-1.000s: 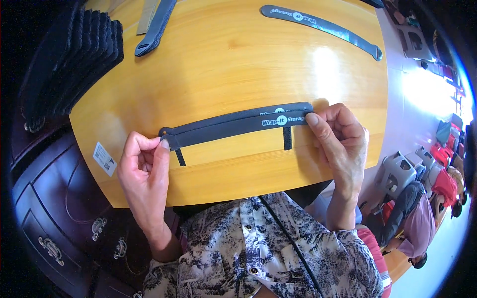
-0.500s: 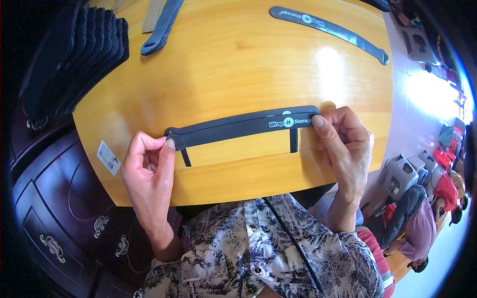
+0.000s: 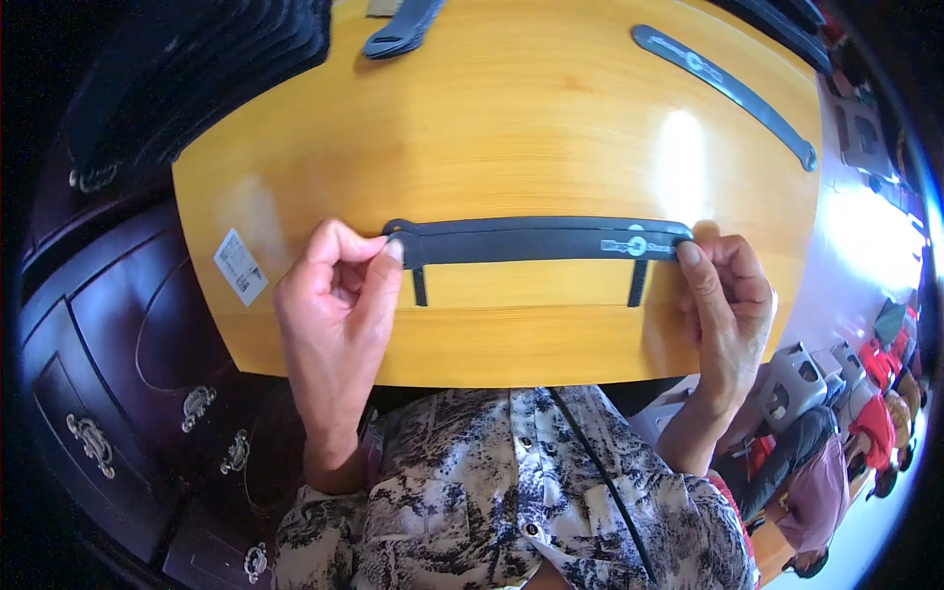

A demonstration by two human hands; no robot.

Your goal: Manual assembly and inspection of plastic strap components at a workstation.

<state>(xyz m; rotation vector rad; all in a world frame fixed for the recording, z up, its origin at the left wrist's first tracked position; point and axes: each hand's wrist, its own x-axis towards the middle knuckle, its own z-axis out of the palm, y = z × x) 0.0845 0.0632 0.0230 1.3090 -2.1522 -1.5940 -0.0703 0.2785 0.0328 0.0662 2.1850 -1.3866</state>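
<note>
Table, yellow and wood-grained, occupies the middle of the view, its near edge bowed by the lens. Dark cabinet with ornate metal handles stands to the left. Patterned black-and-white shirt of the person faces the near edge. Dark ridged stack sits at the upper left; its separate pieces are poorly lit.

Left hand and right hand are raised over the near half of the table. Between them runs a dark strap, roughly level and in two overlapping layers; whether these are two pieces or one folded cannot be told. Left thumb and forefinger pinch its left end, just beside a rounded tip with a hole; the other left fingers are curled. Right thumb presses on the face of the right end, forefinger bent behind it, remaining fingers curled.

Loose strap lies slantwise at the upper right of the table, well apart from both hands. Grey strap bundle is cut off by the top of the view. White label is near the table's left edge. Two short black tabs extend below the held strap, one near each end.
</note>
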